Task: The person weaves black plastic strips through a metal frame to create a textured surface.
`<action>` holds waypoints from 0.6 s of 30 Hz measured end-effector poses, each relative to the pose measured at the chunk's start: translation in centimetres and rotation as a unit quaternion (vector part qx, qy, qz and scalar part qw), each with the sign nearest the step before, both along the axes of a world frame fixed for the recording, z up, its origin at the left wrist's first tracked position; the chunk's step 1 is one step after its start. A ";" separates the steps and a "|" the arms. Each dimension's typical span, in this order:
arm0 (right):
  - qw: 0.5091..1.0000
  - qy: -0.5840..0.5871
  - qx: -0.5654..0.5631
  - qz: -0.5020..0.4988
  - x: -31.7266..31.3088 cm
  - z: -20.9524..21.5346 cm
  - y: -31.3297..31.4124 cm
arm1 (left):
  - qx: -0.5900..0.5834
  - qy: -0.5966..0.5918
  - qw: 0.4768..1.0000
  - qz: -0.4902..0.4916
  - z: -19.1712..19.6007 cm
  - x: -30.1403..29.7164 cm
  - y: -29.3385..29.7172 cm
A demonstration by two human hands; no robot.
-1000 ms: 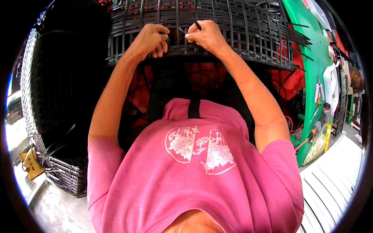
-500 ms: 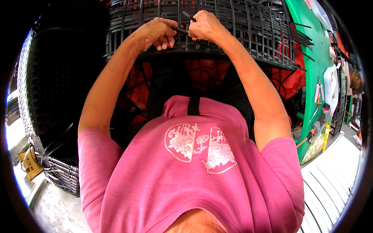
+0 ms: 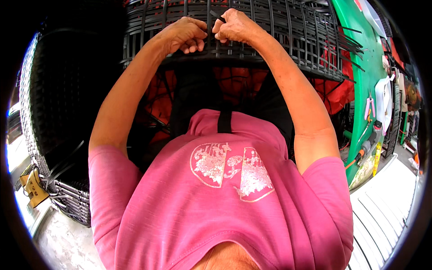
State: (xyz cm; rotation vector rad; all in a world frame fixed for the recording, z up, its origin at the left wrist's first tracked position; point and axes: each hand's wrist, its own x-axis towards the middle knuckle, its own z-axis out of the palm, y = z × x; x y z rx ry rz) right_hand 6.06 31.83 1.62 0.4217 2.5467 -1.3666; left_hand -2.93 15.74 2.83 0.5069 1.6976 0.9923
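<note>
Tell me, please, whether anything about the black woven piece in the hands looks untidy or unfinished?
Yes. Along the right edge of the black woven frame, loose strip ends stick out unevenly toward the green surface. Both the left hand and the right hand are closed on a strip at its middle.

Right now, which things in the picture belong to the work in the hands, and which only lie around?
In the work:
- left hand
- right hand
- black strip pinched between them
- black woven basket frame

Lying about:
- finished black woven piece
- pliers on the green board
- brown tag
</note>
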 end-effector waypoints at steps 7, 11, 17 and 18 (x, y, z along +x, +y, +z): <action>0.976 0.195 -0.042 -0.086 2.5 -1.9 0.3 | 0.001 0.236 0.972 0.015 2.1 1.0 -1.1; 0.971 0.216 -0.103 -0.018 2.4 0.3 -1.4 | 0.070 0.229 0.971 0.017 4.2 0.2 -3.4; 0.969 0.184 -0.162 0.006 0.0 -0.4 -3.1 | 0.092 0.197 0.970 0.108 2.8 -0.1 -5.1; 0.980 0.172 -0.102 -0.004 -0.1 0.0 -3.3 | 0.066 0.184 0.975 0.106 2.3 -0.4 -5.7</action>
